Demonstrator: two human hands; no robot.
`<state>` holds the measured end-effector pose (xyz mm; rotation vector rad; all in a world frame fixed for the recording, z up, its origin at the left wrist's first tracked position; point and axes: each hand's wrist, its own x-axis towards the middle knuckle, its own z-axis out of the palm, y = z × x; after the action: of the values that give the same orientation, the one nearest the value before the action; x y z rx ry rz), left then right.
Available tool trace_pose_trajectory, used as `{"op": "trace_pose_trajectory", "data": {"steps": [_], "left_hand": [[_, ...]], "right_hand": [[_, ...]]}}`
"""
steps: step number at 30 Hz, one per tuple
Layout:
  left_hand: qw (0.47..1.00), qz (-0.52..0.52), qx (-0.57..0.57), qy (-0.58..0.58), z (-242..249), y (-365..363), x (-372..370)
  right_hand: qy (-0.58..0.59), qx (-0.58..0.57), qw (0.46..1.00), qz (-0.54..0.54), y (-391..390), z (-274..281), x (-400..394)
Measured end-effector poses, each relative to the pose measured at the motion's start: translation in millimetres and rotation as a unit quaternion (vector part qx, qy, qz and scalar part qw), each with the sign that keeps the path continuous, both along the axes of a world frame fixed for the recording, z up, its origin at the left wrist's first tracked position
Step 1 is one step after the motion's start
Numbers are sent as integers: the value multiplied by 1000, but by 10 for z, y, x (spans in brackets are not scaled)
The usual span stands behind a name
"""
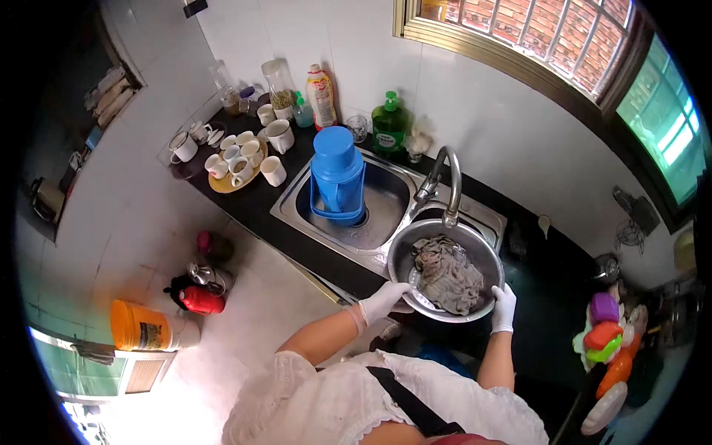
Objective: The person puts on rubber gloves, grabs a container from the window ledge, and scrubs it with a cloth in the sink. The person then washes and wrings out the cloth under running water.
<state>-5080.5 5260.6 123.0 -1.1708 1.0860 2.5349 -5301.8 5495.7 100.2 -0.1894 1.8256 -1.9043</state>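
A round metal basin (pixel 483 256) rests over the right bowl of the sink, under the curved faucet (pixel 454 182). Inside it lies a crumpled grey cloth (pixel 449 276), with a white piece, perhaps a dish, partly showing at its left edge. My left hand (pixel 386 300), in a white glove, grips the basin's left rim. On the opposite side my gloved right hand (pixel 503 308) holds the right rim. The fingers of both hands are partly hidden by the rim. In the left sink bowl a blue thermos flask (pixel 337 178) stands upright.
White mugs fill a yellow tray (pixel 226 185) on the black counter at left. A green soap bottle (pixel 389 127) and other bottles line the wall. Colourful items (pixel 604 335) sit at far right. On the floor are an orange bucket (pixel 137 325) and a red flask (pixel 202 300).
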Motion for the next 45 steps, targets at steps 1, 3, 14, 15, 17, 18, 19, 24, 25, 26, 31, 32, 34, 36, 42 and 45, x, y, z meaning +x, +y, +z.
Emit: {"op": "trace_pose_trajectory", "data": {"steps": [1, 3, 14, 15, 17, 18, 19, 24, 25, 26, 31, 32, 34, 36, 42, 45], "left_hand": [[1000, 12, -23, 9, 13, 23, 45], [999, 18, -34, 37, 31, 19, 125], [998, 7, -64, -25, -225, -318, -365], [997, 5, -75, -33, -246, -305, -431], [994, 7, -96, -48, -466, -330, -542], [992, 9, -111, -54, -630, -377, -607], [991, 26, -130, -30, -843, -408, -639], [886, -226, -391, -104, -774, -720, -596], [849, -272, -441, -98, -579, -808, -572], [808, -287, -510, -69, -445, -1002, -594], [820, -55, -541, 179, 537, -2399, -1338], [841, 45, -484, 237, 978, -2621, -1552], [821, 204, -428, 318, 1811, -2959, -1985], [779, 250, -435, 376, 2397, -3411, -2431], [684, 270, -578, 353, 3366, -3971, -3406], [552, 346, -683, 330, 3346, -3964, -3681]], "right_hand": [[8, 1, 1000, -12, -27, -9, 46], [39, 25, 999, -23, 19, 0, 161], [-23, 12, 998, -53, -180, -155, -86], [-38, 14, 998, -55, -203, -186, -141], [-38, 47, 997, -42, -192, -324, -286], [-38, 46, 998, -36, -208, -396, -342], [-36, 46, 998, -30, -204, -439, -355], [209, 329, 921, 2, -206, -486, -572], [202, 390, 898, -13, -276, -217, -521], [187, 369, 910, -38, -263, -151, -573], [165, 274, 945, -76, -175, -137, -920], [155, 243, 955, -68, -216, -92, -920], [150, 207, 965, -57, -330, 58, -852], [162, 194, 965, -68, -442, 242, -741], [91, 155, 976, -125, -386, 35, -491], [38, 167, 971, -166, -272, -77, -312]]}}
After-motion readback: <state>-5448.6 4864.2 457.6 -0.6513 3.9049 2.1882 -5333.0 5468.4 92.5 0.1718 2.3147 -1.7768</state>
